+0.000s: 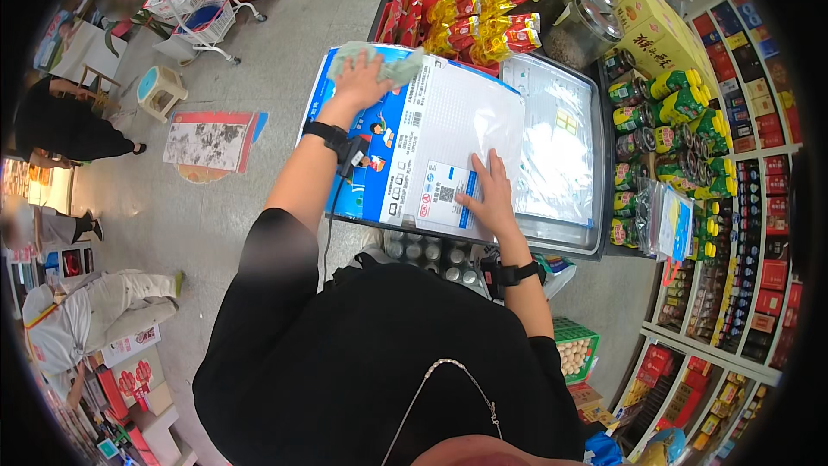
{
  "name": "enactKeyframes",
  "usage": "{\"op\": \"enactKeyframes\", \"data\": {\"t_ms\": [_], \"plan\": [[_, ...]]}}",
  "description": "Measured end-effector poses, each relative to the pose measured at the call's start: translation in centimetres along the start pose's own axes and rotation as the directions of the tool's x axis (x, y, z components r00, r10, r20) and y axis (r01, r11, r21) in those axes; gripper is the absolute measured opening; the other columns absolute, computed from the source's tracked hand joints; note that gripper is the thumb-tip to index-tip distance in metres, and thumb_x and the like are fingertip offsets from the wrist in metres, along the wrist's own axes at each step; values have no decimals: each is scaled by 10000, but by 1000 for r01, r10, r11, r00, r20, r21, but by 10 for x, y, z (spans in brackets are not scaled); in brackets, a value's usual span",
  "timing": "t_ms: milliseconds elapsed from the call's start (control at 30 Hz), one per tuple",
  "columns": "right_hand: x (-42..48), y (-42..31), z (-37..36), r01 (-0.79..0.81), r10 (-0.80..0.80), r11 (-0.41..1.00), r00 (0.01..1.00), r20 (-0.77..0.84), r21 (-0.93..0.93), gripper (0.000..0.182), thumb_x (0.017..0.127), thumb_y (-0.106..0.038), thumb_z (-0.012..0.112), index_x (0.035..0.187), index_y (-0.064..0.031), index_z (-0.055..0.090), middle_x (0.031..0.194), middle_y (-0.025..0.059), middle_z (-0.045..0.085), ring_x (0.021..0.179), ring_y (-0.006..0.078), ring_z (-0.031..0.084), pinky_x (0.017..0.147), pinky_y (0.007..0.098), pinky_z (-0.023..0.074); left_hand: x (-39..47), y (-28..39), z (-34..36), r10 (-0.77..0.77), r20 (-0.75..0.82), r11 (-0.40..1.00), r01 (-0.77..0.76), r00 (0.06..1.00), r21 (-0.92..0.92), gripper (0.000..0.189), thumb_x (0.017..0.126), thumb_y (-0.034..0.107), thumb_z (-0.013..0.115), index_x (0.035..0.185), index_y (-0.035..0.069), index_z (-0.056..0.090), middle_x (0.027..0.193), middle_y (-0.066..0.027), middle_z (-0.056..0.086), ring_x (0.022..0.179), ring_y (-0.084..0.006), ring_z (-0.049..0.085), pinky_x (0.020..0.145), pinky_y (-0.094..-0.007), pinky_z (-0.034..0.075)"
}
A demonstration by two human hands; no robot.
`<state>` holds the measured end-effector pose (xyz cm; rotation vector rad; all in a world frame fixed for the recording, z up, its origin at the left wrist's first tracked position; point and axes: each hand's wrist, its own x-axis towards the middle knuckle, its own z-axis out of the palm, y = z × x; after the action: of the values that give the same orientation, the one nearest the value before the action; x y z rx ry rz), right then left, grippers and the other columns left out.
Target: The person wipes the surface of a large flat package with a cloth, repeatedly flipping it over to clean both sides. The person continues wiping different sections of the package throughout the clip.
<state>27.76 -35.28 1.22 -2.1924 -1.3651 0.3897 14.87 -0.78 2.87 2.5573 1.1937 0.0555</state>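
Observation:
My left hand [361, 83] lies over a pale green cloth [346, 59], pressing it on the far left corner of a large flat pack [381, 188]. The pack has a blue printed band and a translucent, finely textured part. My right hand [490, 197] rests on the translucent part with its fingers spread, beside a white label [446, 197] bearing writing and a printed code. A shallow metal tray [598, 162] sits to the right of the pack, with a shiny clear plastic pack [559, 136] lying in it.
Snack packets [508, 26] and lidded jars [582, 22] crowd the far side of the counter. Green-labelled jars [673, 116] line its right, before stocked shelves [744, 233]. Drink cans [433, 252] stand below the near edge. A stool [162, 92], basket cart [200, 13] and people [97, 317] are left.

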Motion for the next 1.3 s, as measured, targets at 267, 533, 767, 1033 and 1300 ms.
{"op": "enactKeyframes", "data": {"t_ms": [267, 533, 767, 1033, 1300], "plan": [[-3, 3, 1, 5, -4, 1000, 1000, 13, -10, 860, 727, -297, 808, 1468, -139, 402, 1575, 243, 180, 1450, 421, 190, 1111, 587, 220, -28, -64, 7, -225, 35, 935, 225, 974, -275, 770, 913, 542, 493, 1476, 37, 346, 1450, -306, 375, 1293, -462, 439, 1083, -490, 365], [0, 17, 4, 94, -93, 995, 996, 14, -30, 864, 765, -376, 770, 1488, -131, 364, 1565, 276, 176, 1438, 461, 184, 1093, 598, 233, -117, 21, 11, 52, -119, 998, -48, 991, 38, 708, 864, 341, 613, 1461, 52, 365, 1489, -282, 337, 1388, -482, 285, 1156, -508, 242], [9, 29, -5, 189, -192, 981, 980, 57, 46, 832, 760, -252, 776, 1470, -86, 377, 1553, 272, 215, 1428, 443, 229, 1134, 487, 249, -145, 80, 10, 474, -192, 765, -510, 859, -393, 798, 773, 208, 740, 1463, 99, 354, 1481, -216, 375, 1388, -400, 326, 1116, -537, 289], [31, -62, -34, 374, -377, 924, 926, 30, 81, 723, 770, -158, 727, 1433, -121, 440, 1539, 271, 244, 1415, 429, 278, 1127, 466, 292, -169, 38, -9, 82, -166, 967, -119, 983, -225, 1018, 684, 489, 798, 1466, 42, 324, 1514, -270, 281, 1399, -489, 240, 1093, -622, 262], [78, -69, 14, 397, -348, 896, 907, 238, -202, 664, 847, -332, 669, 1453, -205, 432, 1568, 198, 238, 1440, 409, 222, 1060, 643, 274, -185, 21, 6, 17, -111, 990, -32, 994, -137, 1204, 571, 561, 845, 1481, 13, 279, 1557, -271, 175, 1432, -493, 155, 1075, -679, 240]]}}
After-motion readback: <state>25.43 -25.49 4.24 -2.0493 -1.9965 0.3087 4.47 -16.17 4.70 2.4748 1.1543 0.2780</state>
